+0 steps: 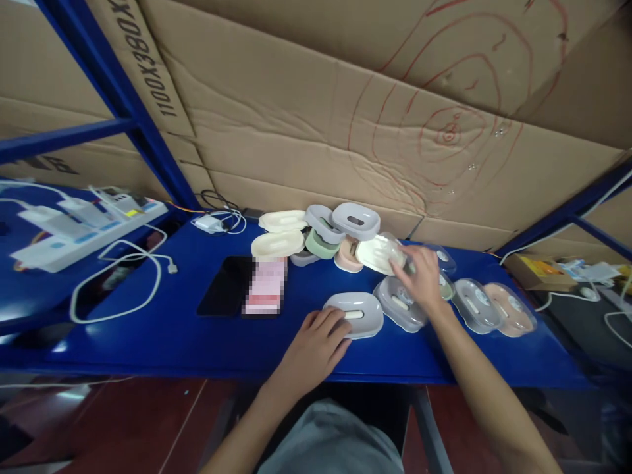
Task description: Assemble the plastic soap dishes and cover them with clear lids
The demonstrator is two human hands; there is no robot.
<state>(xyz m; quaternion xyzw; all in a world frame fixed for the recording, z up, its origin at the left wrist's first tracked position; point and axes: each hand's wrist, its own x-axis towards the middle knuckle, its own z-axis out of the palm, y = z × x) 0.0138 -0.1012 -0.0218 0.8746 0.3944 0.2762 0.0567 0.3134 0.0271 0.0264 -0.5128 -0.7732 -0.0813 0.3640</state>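
Left fingers [332,320] bunched loosely, grey dish [371,308] under them, can't tell if it's gripped; right fingers [401,270] pinching a clear cover [392,247] at their tips.

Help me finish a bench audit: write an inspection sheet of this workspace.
Surface: blue table, glossy.
Job's things: grey dish with a white strip in it; stacked dishes behind; lidded dishes to the right.
Clutter: phone with lit screen, beside a dark slab.
Hands: left hand at the grey dish's edge; right hand by a clear lid, grip unclear.
Cables: white cable looped near a power strip, left side.
Surroundings: cardboard behind, with red rings drawn on it; blue frame.
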